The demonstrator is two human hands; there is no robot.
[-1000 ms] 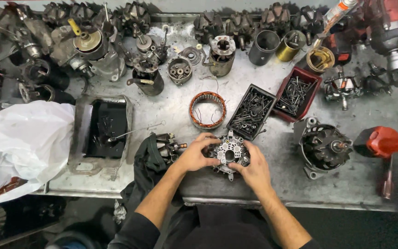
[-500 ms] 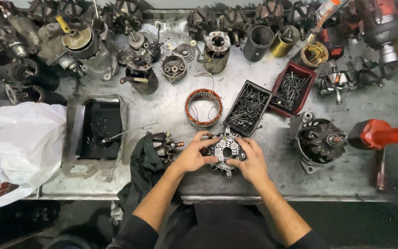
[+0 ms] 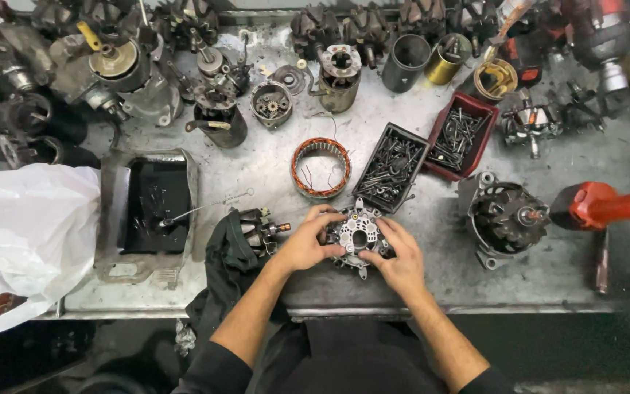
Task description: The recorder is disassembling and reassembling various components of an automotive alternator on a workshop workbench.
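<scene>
In the head view, the left hand [image 3: 305,244] and the right hand [image 3: 400,257] grip a round metal alternator end plate [image 3: 357,235] from 9 and 3 o'clock, fingers curled and pinching its rim, low on the grey bench [image 3: 271,175] near its front edge. At 12 o'clock from the plate sits a black tray of screws [image 3: 390,167], at 11 o'clock a copper stator ring [image 3: 320,168]. A rotor [image 3: 260,230] on a black rag [image 3: 226,255] lies at 9 o'clock, an alternator housing [image 3: 501,217] at 3 o'clock.

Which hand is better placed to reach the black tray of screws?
Right, probably. The right hand holds the round grey metal housing on the side just below the black tray of screws; the left hand sits farther off.
</scene>
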